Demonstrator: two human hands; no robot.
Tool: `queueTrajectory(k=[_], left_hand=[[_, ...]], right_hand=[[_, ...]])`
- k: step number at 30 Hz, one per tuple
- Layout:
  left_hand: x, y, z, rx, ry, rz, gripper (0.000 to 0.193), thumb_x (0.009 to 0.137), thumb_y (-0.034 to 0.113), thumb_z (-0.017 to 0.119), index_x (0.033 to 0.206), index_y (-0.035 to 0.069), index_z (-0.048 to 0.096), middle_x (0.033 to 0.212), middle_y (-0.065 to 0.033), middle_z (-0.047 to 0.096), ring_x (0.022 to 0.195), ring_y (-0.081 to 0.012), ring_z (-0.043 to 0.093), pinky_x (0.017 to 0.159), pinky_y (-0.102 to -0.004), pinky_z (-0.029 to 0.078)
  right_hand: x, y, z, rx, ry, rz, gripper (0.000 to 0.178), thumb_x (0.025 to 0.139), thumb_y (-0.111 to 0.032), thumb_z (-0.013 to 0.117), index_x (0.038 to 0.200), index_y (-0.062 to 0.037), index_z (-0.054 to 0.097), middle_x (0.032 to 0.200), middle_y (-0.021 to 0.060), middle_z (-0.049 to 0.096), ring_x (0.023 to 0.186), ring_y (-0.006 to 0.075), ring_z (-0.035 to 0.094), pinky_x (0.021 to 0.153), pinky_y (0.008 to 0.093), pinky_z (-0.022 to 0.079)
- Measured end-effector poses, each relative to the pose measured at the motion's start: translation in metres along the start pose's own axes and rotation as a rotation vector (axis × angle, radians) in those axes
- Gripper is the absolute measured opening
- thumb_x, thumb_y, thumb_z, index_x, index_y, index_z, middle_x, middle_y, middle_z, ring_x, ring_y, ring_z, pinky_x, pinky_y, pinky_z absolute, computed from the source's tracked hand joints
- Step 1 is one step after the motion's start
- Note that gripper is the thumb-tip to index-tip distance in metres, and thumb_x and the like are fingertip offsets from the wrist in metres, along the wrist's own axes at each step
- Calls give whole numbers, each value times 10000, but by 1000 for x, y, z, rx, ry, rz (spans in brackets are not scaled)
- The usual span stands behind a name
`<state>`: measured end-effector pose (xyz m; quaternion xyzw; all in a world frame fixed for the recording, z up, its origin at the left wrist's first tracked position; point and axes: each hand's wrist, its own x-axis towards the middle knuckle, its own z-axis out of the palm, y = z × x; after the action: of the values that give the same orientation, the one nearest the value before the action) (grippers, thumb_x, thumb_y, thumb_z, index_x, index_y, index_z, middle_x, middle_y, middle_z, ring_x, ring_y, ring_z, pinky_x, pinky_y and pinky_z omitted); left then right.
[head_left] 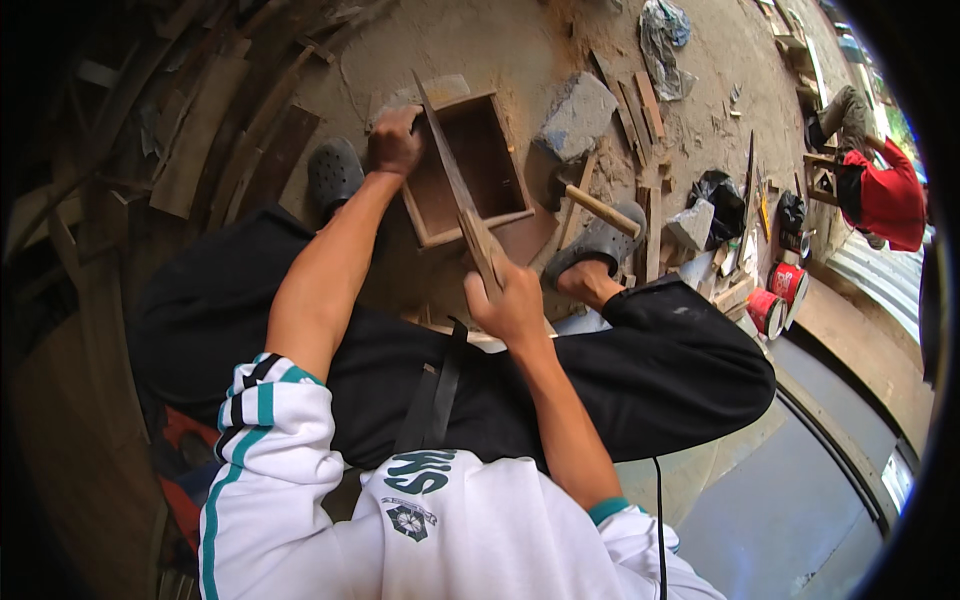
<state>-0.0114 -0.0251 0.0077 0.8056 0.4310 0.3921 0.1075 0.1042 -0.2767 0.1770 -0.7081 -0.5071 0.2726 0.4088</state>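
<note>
A shallow wooden box (512,160) with a dark brown inside lies on the ground between my feet. My right hand (508,305) is wrapped round the wooden handle of a handsaw (447,165). The saw's long, narrow blade points away from me and passes across the left part of the box; whether its teeth touch the wood is unclear. At the far left corner of the box, my left hand (395,142) is closed on the rim, beside the blade's far half. Its fingertips are partly hidden.
Planks (200,140) are heaped at the left. A concrete block (577,117) sits right of the box, near a wooden-handled tool (603,210) by my right shoe. Red cans (788,283) and wood scraps stand farther right. A person in red (885,195) sits at the far right.
</note>
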Motion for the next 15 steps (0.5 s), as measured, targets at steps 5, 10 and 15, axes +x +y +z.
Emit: queueTrajectory(k=[5,10,15], left_hand=[[-2,-4,3,17,-60,-7,147,813,98,650,950,89,704,914,-150,697,871,-363,662,777,-436,532],[-2,-6,6,-18,-35,5,127,836,136,661,945,88,704,916,-147,697,882,-365,664,780,-442,530],[-5,-5,6,-2,-71,-2,129,856,160,668,959,91,705,922,-150,697,882,-372,664,774,-450,529]], right_hand=[[36,10,10,-184,-110,154,189,795,-178,664,869,-6,687,698,252,640,682,437,656,643,476,527],[-4,2,-2,-73,-69,139,234,785,-203,672,873,13,685,709,279,630,702,447,653,648,489,528],[29,15,16,-108,-79,165,216,784,-178,660,881,14,675,684,272,622,689,454,648,640,495,526]])
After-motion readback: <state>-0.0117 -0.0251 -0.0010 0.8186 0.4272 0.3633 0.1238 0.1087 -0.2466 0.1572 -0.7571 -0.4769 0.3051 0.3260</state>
